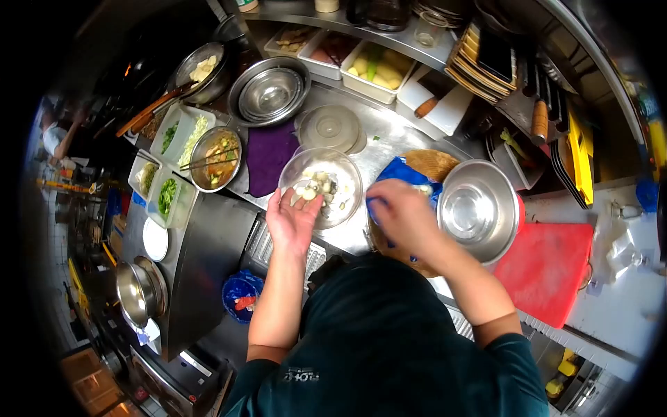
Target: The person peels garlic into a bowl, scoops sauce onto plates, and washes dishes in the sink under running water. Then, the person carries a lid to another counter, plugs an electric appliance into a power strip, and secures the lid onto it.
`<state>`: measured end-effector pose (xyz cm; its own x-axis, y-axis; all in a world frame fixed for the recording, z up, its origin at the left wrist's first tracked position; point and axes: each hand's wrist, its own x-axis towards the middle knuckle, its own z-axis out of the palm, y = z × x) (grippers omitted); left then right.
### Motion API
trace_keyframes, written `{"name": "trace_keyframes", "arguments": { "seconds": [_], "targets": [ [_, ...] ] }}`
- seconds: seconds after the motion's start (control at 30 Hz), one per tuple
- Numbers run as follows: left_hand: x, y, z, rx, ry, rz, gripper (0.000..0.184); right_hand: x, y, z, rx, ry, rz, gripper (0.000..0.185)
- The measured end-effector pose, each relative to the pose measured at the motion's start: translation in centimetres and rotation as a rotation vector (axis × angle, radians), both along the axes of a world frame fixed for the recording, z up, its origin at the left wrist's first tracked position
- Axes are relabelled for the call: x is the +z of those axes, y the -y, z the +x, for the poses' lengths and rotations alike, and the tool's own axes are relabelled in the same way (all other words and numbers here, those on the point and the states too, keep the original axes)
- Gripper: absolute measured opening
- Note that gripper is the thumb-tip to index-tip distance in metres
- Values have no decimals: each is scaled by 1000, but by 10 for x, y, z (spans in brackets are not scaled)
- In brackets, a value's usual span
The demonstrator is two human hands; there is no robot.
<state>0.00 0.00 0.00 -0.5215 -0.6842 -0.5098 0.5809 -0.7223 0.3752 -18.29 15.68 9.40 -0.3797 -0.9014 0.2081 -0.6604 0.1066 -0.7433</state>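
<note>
My left hand point(294, 221) is palm up at the near left rim of a clear bowl point(322, 161), its fingers curved around a few small pale pieces. More pale and dark pieces point(326, 191) lie inside that bowl. To the right, my right hand point(403, 208) is over a blue plastic bag point(399, 170), with its fingers bent together; what they hold, if anything, is hidden. The bag rests on a round woven or wooden surface point(432, 165). A large steel bowl point(474, 208) stands just right of my right hand.
Nested steel bowls point(269, 92), a purple cloth point(267, 158) and round lids point(329, 128) lie behind. At the left are a soup bowl with chopsticks point(216, 159) and tubs of chopped greens point(167, 196). A red cutting board point(545, 270) is at the right, with knives point(540, 118) behind it.
</note>
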Motion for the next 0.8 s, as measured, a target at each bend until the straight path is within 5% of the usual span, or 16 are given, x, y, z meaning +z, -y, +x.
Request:
{"name": "trace_keyframes", "arguments": {
  "seconds": [0.17, 0.4, 0.8],
  "targets": [
    [10, 4, 10, 16, 115, -58, 85, -5, -31, -51, -100, -142, 195, 12],
    [-2, -10, 29, 196, 200, -175, 44, 6, -51, -56, -142, -165, 269, 11],
    [2, -39, 25, 61, 216, -360, 31, -8, -40, -66, 81, -494, 489, 11]
  ]
}}
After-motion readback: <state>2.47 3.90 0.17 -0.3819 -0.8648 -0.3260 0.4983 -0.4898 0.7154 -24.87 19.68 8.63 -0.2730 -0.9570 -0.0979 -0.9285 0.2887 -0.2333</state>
